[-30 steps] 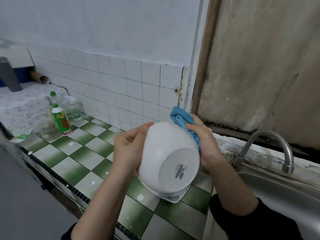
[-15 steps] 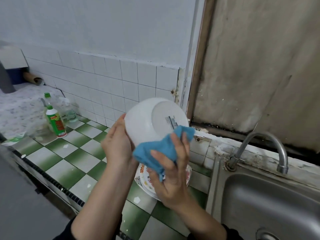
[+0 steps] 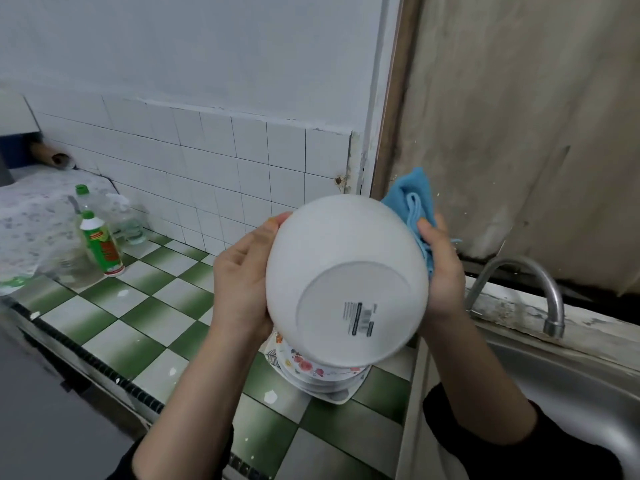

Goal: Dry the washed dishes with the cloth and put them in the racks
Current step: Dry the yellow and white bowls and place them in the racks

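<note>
Two bottles: far left on the counter [image 3: 138,306], well apart from the hands. The front bottle [image 3: 102,244] has a white neck, a green cap and a green and red label, print too blurred to read. The rear bottle [image 3: 82,197] is clear with a green cap.
Counter: glazed square tiles in a green and white check, with white flecks on several.
Wall tiles [image 3: 207,161]: plain white squares, dark grout.
Left hand [image 3: 242,282]: grips the bowl's left edge, thumb along the outer wall, fingers hidden behind the rim.
Bowl [image 3: 339,244]: held in the air between both hands, underside toward the camera. Smooth, white and round, with a flat circular foot.
Sticker [image 3: 360,318]: small rectangle on the foot, black bars and fine print, unreadable.
Plates [image 3: 311,372]: stacked on the counter beneath the bowl and mostly hidden by it. Floral rim in red and orange.
Cloth [image 3: 412,199]: blue, soft and folded, at the bowl's upper right edge, partly behind it.
Right hand [image 3: 443,271]: thumb pinches the cloth against the bowl's right side, fingers out of sight.
Tap [image 3: 533,282]: curved grey metal spout, right of the hands.
Sink [image 3: 571,386]: steel basin, lower right.
</note>
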Available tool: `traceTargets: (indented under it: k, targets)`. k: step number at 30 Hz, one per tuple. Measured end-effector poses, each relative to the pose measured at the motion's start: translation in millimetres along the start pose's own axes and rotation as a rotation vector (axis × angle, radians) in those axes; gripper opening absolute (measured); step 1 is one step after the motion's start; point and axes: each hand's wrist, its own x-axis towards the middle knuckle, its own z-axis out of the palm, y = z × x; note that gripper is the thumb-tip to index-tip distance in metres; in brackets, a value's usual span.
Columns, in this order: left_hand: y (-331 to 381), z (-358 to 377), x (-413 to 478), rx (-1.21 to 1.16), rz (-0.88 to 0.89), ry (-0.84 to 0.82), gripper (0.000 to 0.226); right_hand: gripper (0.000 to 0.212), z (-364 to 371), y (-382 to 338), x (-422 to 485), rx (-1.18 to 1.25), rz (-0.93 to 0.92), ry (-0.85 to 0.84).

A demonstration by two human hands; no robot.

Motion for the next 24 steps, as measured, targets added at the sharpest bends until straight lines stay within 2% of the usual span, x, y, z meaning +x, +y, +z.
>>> traceTargets:
  k: [2,5,7,10,12,13,17,19,22,24]
  targets:
    - [5.1,-1.9,-3.7,0.132,0.093,-0.063,0.025,0.026,4.0,-3.9,-1.0,-0.117,-0.043,-0.037]
    - [3.8,-3.6,-11.1,0.245,0.16,-0.137,0.024,0.027,8.8,-5.8,-5.9,-0.207,-0.05,-0.019]
    - [-0.7,-7.2,-12.9,0.284,0.156,-0.148,0.023,0.025,7.8,-5.6,-5.5,-0.181,-0.071,0.07]
    - [-10.7,-20.7,-8.3,0.41,0.158,-0.118,0.024,0.006,-3.9,-7.5,-2.3,-0.088,-0.07,0.251]
    - [-18.2,-32.3,-3.6,0.448,0.133,-0.031,0.024,0.027,-11.5,-14.0,-3.7,-0.182,-0.013,0.286]
    - [-21.1,-37.8,-2.0,0.426,0.118,0.031,0.023,0.03,-15.1,-15.3,-5.1,-0.267,0.019,0.28]
    - [-25.2,-49.1,-0.8,0.259,0.111,0.199,0.019,0.012,-26.4,-5.5,-18.1,-0.718,-0.03,0.204]
    - [-24.9,-51.2,0.2,0.175,0.113,0.253,0.019,0.008,-29.8,1.5,-25.4,-0.98,-0.043,0.077]
    - [-23.7,-55.2,5.8,0.054,0.092,0.325,0.018,0.023,-26.2,7.8,-40.3,-1.229,0.158,-0.089]
    - [-22.7,-55.8,8.7,-0.048,0.04,0.342,0.017,0.045,-19.0,9.9,-49.2,-1.392,0.205,-0.157]
